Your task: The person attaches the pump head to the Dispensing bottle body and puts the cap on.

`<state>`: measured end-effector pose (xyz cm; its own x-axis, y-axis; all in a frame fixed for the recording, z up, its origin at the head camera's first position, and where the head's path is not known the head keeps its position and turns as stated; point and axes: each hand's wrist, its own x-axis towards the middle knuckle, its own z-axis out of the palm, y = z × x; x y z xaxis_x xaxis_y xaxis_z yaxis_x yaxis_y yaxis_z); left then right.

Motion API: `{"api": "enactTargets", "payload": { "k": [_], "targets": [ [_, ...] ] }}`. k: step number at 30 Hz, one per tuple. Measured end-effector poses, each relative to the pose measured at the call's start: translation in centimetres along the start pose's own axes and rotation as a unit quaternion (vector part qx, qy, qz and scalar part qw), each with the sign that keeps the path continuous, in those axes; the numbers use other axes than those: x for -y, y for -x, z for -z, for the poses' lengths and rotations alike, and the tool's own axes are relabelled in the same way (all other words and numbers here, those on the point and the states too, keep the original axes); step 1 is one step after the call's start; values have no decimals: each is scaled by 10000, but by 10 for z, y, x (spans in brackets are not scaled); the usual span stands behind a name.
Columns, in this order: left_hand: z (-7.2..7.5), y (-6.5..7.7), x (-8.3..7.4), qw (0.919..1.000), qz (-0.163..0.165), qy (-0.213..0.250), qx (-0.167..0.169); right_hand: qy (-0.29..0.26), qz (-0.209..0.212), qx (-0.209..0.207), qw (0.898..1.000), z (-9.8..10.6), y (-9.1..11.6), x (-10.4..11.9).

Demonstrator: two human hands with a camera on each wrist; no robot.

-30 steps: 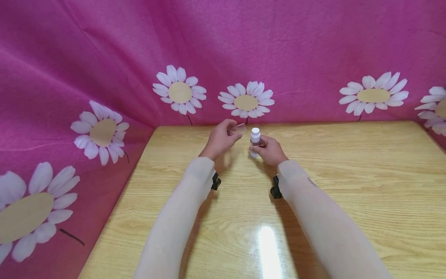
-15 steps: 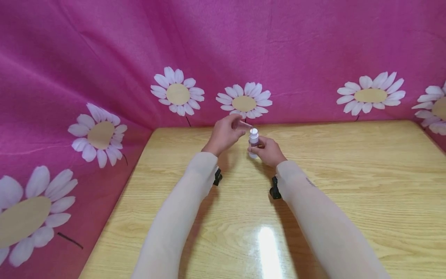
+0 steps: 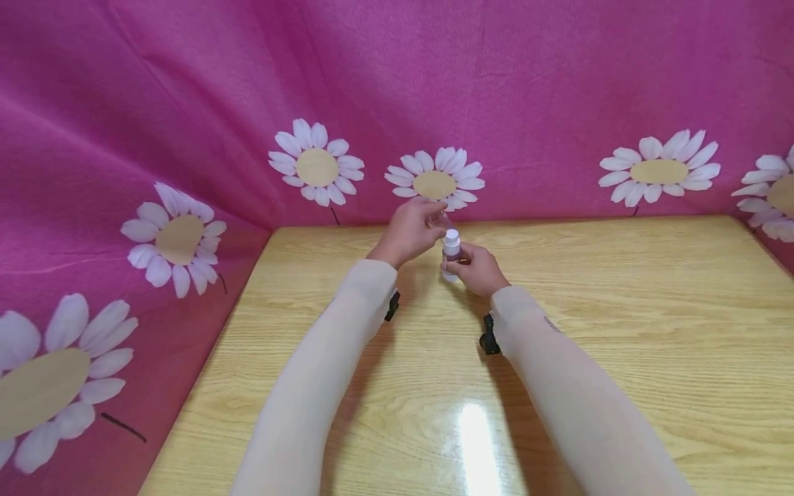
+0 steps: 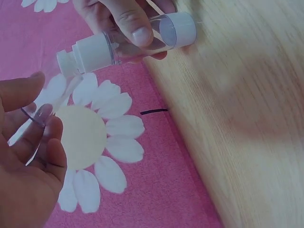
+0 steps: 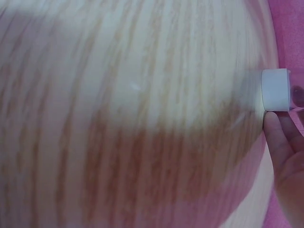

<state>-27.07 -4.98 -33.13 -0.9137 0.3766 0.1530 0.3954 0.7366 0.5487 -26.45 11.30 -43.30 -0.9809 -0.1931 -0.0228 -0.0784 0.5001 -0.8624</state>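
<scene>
Upright in the head view stands a small clear bottle [image 3: 451, 242] with a white collar, white nozzle top and white base. My right hand [image 3: 482, 269] grips it round its clear middle, thumb in front. Between the thumb and fingers of my left hand [image 3: 412, 231] is a thin clear plastic cap [image 4: 64, 95], just beside the bottle's nozzle [image 4: 66, 62]. Whether cap and nozzle touch, I cannot tell. In the right wrist view the white base [image 5: 275, 90] shows at the right edge, fingers beneath it; the rest of the bottle is cut off.
A light wood-grain table [image 3: 620, 331] lies under both arms, with a bright light reflection near its front. Pink cloth [image 3: 546, 83] printed with white daisies hangs along the back and left side. A black wrist camera [image 3: 490, 335] is strapped by each hand.
My left hand has moved right and slightly up, bringing the clear cap from left of the bottle to beside its top. My right hand and the bottle have hardly moved.
</scene>
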Motion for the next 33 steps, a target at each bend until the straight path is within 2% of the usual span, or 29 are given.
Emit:
{"api": "enactTargets", "payload": {
  "k": [10, 19, 33],
  "targets": [
    [-8, -8, -2, 9996, -131, 131, 197, -50, 86, -68, 9999, -3, 0, 2],
    [-17, -8, 5, 9991, -211, 219, 308, -63, 43, 16, 10000, -4, 1, 2],
    [-27, -6, 7, 9990, -227, 159, 358, 131, 75, 66, 9999, 0, 3, -1]
  ]
}}
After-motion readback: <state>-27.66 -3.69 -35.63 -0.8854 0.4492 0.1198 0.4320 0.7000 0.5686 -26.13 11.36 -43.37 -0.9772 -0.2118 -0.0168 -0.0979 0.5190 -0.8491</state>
